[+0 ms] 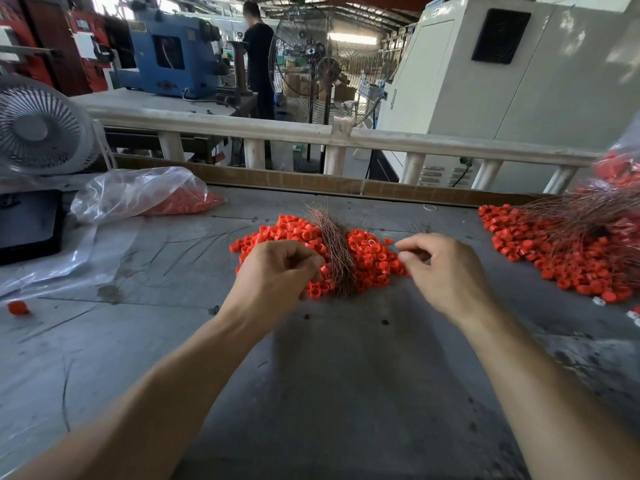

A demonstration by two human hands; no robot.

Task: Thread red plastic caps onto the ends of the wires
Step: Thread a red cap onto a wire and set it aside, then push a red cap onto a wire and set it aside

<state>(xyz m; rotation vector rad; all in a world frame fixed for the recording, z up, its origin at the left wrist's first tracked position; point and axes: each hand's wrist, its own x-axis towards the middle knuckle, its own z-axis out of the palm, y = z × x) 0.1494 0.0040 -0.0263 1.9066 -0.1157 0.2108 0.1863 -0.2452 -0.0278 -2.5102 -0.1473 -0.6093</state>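
A heap of red plastic caps lies mid-table, with a bundle of thin copper wires lying across it. My left hand sits at the heap's left edge, fingers curled, pinching a red cap against the wire bundle. My right hand hovers at the heap's right side, thumb and forefinger pinched together; a wire between them is too thin to make out.
A second pile of caps with wires through them spreads at the right. A plastic bag of caps lies at the back left, near a desk fan. One stray cap sits far left. A railing borders the table's far side.
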